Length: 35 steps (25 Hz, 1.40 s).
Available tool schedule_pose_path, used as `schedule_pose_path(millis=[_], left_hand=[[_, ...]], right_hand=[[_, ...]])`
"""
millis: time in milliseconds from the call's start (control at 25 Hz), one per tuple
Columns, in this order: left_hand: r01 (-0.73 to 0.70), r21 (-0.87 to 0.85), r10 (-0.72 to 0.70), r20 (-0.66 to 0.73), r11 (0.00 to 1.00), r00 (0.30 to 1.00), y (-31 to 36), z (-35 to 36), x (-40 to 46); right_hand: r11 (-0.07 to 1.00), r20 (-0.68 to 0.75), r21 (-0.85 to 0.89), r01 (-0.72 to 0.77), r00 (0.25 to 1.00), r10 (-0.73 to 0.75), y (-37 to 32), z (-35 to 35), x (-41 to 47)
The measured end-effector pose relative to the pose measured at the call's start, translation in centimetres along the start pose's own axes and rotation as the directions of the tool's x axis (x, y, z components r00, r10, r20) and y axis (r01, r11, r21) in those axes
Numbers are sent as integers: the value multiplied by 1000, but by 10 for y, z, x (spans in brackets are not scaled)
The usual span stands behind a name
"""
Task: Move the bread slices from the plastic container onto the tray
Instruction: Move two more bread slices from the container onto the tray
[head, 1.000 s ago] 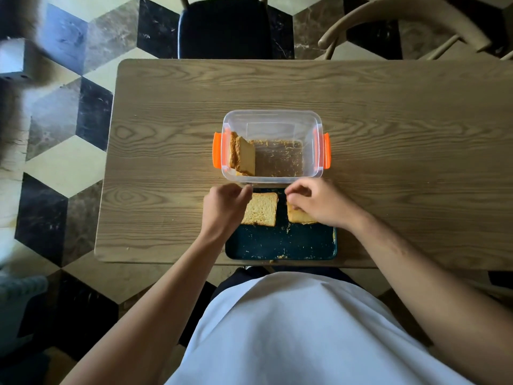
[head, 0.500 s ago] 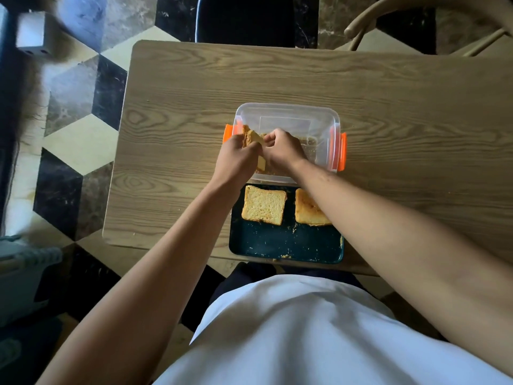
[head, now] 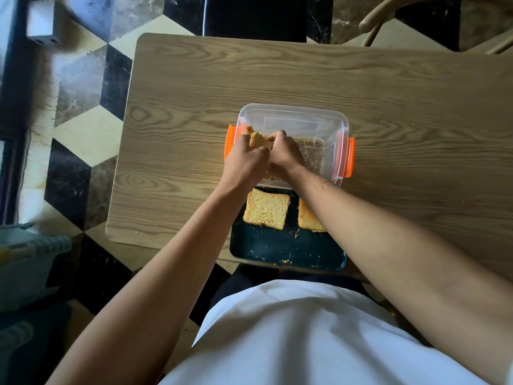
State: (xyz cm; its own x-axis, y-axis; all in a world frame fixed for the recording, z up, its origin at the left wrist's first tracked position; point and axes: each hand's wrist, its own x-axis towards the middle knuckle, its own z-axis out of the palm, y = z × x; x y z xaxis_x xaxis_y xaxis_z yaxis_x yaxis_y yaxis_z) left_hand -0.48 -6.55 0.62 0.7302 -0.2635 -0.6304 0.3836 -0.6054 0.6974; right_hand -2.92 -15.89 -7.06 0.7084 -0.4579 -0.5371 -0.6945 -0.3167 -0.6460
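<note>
A clear plastic container (head: 305, 118) with orange clips stands on the wooden table. At its left end, my left hand (head: 245, 159) and my right hand (head: 286, 154) both close on the upright bread slices (head: 256, 138), which my fingers mostly hide. Just in front of the container lies a dark tray (head: 288, 248). One bread slice (head: 266, 209) lies flat at the tray's far left. A second slice (head: 308, 218) lies beside it on the right, partly under my right forearm.
Crumbs cover the container's floor (head: 312, 154) and the tray. The wooden table (head: 416, 120) stretches wide to the right and behind the container. A dark chair (head: 255, 18) stands at the far edge, a curved wooden chair (head: 388, 12) at the far right.
Both hands left the two slices on the tray and reached into the container's left end. They now grip the upright slices there.
</note>
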Motion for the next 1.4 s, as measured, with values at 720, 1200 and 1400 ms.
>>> schedule_pose_path(millis=[720,1200,1400], left_hand=[[-327,878,521,108,349,846,-11,27,50],[-283,667,482,-130,689,866,-1,17,37],[-381,227,426,-205,897,881,-6,-16,-6]], right_hand=[[993,33,51,-110,994,109,24,-31,5],[1000,-218,2,-26,976,26,18,-48,-28],[979,-328,172,112,943,-51,31,-89,-95]])
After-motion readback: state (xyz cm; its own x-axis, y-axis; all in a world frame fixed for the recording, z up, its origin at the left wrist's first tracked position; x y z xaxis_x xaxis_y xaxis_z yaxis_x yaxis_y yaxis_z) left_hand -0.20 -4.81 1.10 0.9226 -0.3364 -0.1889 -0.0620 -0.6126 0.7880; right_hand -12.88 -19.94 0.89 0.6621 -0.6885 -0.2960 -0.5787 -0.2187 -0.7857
